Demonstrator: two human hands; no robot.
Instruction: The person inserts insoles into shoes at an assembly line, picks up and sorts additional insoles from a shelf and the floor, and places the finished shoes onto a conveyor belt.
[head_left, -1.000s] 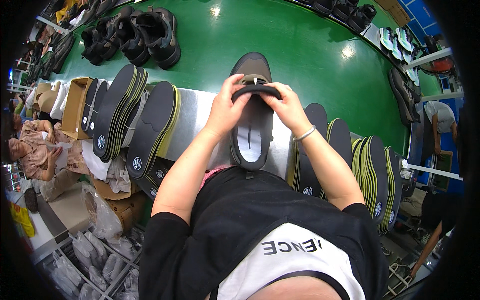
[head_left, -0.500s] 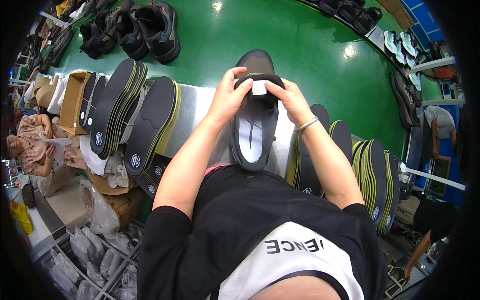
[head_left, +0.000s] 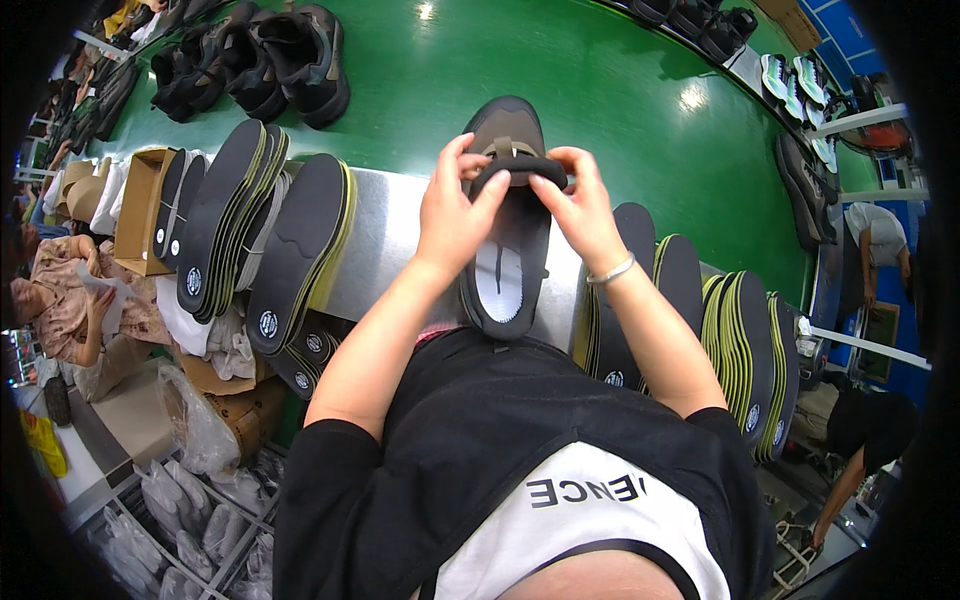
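One dark shoe (head_left: 512, 228) is in the middle of the frame, toe up and heel down. It has one soft black tongue (head_left: 518, 171), and two hands hold that. The left hand (head_left: 450, 212) pinches one side between thumb and bent fingers. The right hand (head_left: 581, 208) pinches the other side the same way. One silver bracelet (head_left: 613, 271) is on the right wrist. Inside the shoe is one pale lining (head_left: 499, 283) with a dark line on it. One shiny metal strip (head_left: 378, 215) runs behind the arms. Right of the middle, black insoles with yellow edges (head_left: 738, 345) stand in a row, too many to count well. Two big black insole piles (head_left: 300, 240) are left of the middle. One brown box (head_left: 140, 215) is at the left. At least three dark shoes (head_left: 303, 62) sit at the upper left, on the green table (head_left: 590, 85).
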